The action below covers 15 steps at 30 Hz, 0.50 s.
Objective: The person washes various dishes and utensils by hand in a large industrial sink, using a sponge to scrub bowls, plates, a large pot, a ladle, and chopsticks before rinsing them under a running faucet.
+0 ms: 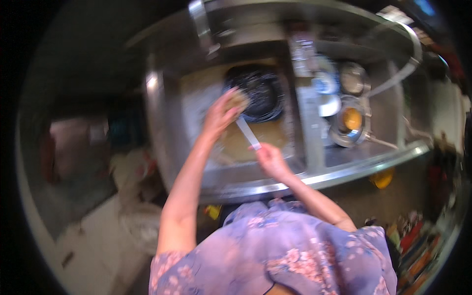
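My left hand (218, 114) holds a tan scrubbing pad (237, 101) over the near left side of a dark round pan (258, 92). Suds streak the pan's inside. In my right hand (272, 160) is the end of a flat, pale grey handle (248, 132), which slants up towards the pad. Its far end is covered by my left hand and the pad, so I cannot tell whether it belongs to the pan or to a separate utensil. Cloudy brownish water (258, 138) lies around the pan in the left basin of a stainless steel sink (313, 129). Motion blurs the picture.
A metal faucet (202, 25) rises behind the left basin. In the right compartment stand blue-and-white bowls (325, 83), a metal bowl (353, 78) and another metal vessel (341, 138) holding something orange-yellow (352, 118). A pale hose (400, 75) arches over the right side.
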Tool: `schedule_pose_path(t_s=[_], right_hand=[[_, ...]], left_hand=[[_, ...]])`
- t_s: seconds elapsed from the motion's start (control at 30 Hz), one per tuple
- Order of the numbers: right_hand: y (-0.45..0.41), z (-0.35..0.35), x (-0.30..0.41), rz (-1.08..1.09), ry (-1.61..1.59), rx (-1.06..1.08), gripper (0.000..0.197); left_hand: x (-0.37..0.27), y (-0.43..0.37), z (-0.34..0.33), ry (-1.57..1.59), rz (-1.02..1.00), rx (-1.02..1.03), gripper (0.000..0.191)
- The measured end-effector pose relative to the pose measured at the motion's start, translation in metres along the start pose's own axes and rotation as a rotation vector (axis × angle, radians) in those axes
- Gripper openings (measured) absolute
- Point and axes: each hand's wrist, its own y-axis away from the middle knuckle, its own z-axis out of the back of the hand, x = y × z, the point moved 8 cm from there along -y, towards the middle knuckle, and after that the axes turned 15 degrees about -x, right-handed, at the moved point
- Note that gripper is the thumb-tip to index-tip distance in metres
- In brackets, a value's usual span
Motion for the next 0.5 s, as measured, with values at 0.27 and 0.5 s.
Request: schedule_pose_path(t_s=[0.27,0.5], right_hand=[[0.007,0.010,-0.009,0.182,0.068,0.089,0.021],[0.026,0.005,0.020,0.276,0.048,0.105,0.023]], left_hand=[[-0.005,0.047,0.010,-0.260,0.106,-0.251,0.038],[-0.009,0.069,0.022,0.099,0.480,-0.747,0.029]])
